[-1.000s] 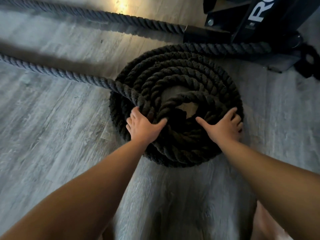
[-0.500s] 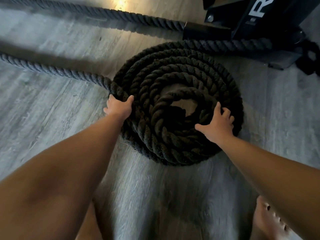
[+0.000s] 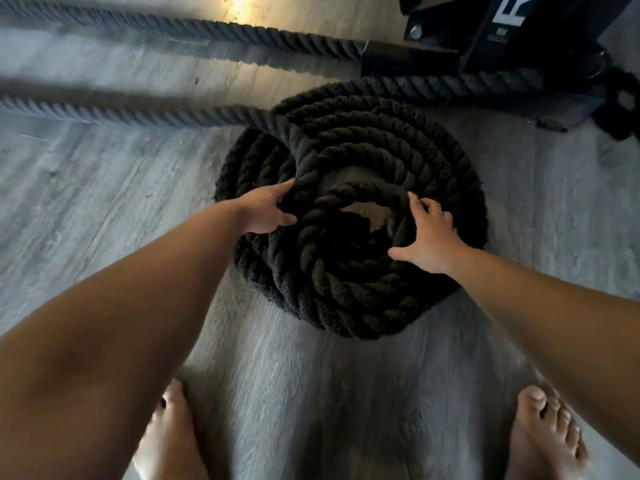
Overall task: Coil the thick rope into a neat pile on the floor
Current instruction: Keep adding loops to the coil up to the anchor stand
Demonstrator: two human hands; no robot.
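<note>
The thick black rope (image 3: 349, 282) lies as a round, stacked coil on the grey wood floor (image 3: 104, 209). Its free length (image 3: 121, 112) runs off to the left from the coil's far left side. My left hand (image 3: 266, 211) grips the top strand at the coil's left, thumb above and fingers below it. My right hand (image 3: 431, 237) rests on the right of the inner ring, fingers bent over the innermost turn and thumb spread toward me. A patch of floor shows through the coil's centre.
A second rope length (image 3: 242, 32) lies along the back and ends in a black sleeve (image 3: 408, 58) beside a black rack base (image 3: 502, 46). My bare feet (image 3: 169, 438) (image 3: 547, 434) stand on the floor just short of the coil.
My left hand has left the coil's outer left edge and now grips the top strand further in. The free length has swung toward the back. My right hand has stayed on the inner ring.
</note>
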